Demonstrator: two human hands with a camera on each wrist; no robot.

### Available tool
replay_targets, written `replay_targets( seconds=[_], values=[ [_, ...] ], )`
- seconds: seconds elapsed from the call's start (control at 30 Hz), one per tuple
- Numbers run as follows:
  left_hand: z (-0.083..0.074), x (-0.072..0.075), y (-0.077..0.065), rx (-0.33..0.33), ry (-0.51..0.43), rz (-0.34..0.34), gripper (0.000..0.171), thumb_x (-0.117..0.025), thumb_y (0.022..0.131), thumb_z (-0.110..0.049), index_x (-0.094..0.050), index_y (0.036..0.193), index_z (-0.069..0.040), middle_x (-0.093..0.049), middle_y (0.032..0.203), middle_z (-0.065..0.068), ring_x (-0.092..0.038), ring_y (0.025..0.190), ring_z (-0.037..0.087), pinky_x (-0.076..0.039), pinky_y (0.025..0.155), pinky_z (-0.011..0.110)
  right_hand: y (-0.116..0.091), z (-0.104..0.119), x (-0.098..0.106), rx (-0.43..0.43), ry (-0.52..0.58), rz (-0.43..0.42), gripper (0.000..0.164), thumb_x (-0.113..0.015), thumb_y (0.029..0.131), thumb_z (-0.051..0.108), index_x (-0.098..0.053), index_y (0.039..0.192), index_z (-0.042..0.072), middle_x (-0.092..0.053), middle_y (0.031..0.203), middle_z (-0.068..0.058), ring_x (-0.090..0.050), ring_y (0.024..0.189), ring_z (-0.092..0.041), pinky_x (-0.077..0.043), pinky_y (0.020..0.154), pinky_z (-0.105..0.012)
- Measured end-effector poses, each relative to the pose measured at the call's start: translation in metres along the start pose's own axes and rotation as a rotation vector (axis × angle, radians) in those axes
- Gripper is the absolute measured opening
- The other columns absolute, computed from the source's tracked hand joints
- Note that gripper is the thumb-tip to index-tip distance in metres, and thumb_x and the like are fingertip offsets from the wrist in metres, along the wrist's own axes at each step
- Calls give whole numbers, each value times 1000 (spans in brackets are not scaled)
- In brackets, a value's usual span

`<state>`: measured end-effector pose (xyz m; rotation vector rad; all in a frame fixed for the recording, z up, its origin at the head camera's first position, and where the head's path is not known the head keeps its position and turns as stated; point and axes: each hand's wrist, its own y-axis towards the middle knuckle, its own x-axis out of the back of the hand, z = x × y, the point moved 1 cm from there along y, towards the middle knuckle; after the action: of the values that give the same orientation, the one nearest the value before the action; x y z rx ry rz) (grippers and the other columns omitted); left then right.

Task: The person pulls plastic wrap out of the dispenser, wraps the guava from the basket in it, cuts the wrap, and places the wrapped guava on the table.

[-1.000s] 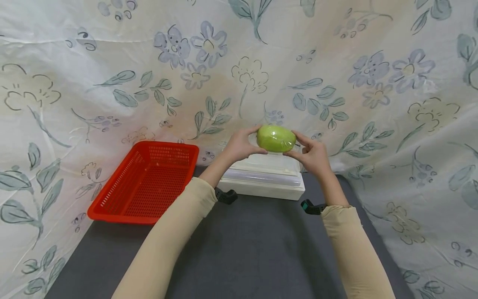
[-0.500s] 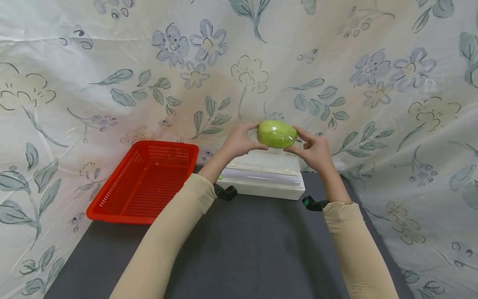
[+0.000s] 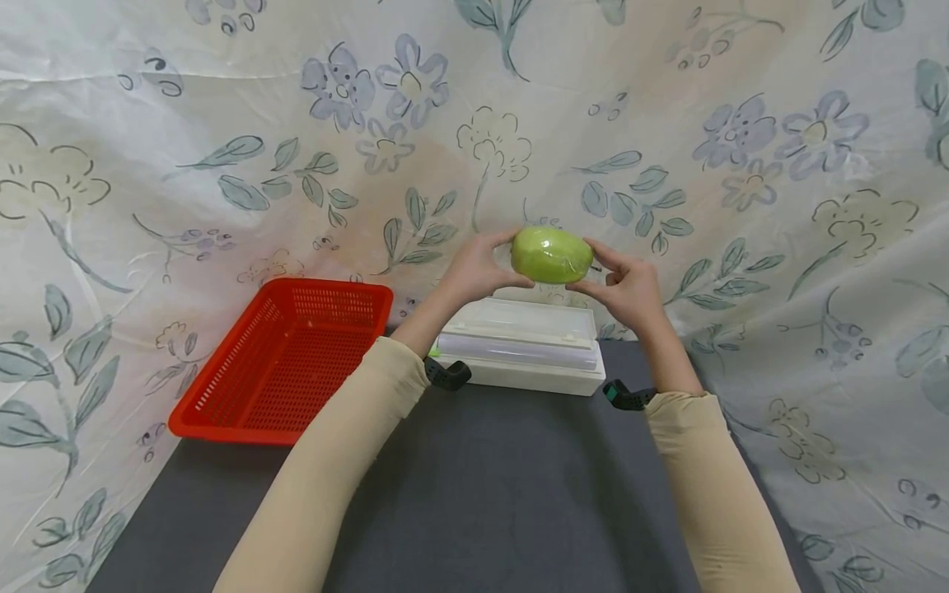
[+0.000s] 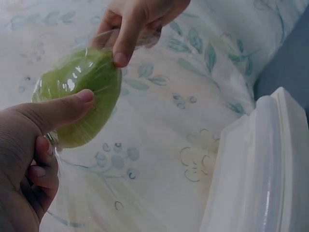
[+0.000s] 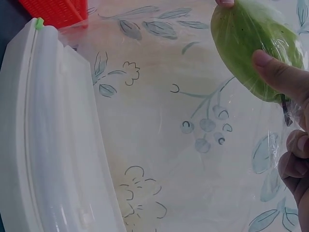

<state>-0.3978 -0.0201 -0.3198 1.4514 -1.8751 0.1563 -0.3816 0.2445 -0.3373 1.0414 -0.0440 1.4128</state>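
A green mango (image 3: 552, 255), wrapped in shiny clear film, is held up in the air between both hands in the head view. My left hand (image 3: 474, 270) pinches its left end, thumb on the near side in the left wrist view, where the mango (image 4: 104, 104) appears larger. My right hand (image 3: 628, 290) pinches the other end between thumb and fingers. A dark stem (image 5: 286, 112) shows through the film beside the right thumb in the right wrist view. Below the hands stands a white cling film dispenser (image 3: 530, 375) with its lid raised and a roll inside.
A red plastic basket (image 3: 222, 424) with perforated sides stands on the left of the dark grey table (image 3: 489, 486). A floral-patterned cloth (image 3: 519, 91) hangs behind the table and at its sides. A green tab (image 5: 39, 23) sits at the dispenser's end.
Both hands have raised the wrapped mango slightly, and more of the dispenser's lid shows beneath it. The grip of both hands stays the same. Basket and dispenser remain in place.
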Motion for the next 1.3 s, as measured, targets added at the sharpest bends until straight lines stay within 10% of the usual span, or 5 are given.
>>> replay_targets(
  seconds=[0.5, 1.3],
  values=[
    [-7, 8, 4, 4, -10, -13, 93, -96, 81, -26, -49, 160, -14, -55, 159, 7, -60, 131, 25, -57, 97, 40, 8, 7, 5, 10, -5, -12, 70, -92, 85, 15, -63, 149, 13, -63, 146, -12, -26, 41, -6, -28, 46, -22],
    [-24, 23, 11, -13, 59, -69, 96, -96, 80, -30, -48, 161, -17, -54, 160, 0, -47, 149, 19, -37, 123, 40, 26, 24, 19, 27, -6, -32, 67, -92, 85, 19, -65, 147, 23, -63, 147, -6, -27, 40, -4, -29, 46, -22]
  ],
)
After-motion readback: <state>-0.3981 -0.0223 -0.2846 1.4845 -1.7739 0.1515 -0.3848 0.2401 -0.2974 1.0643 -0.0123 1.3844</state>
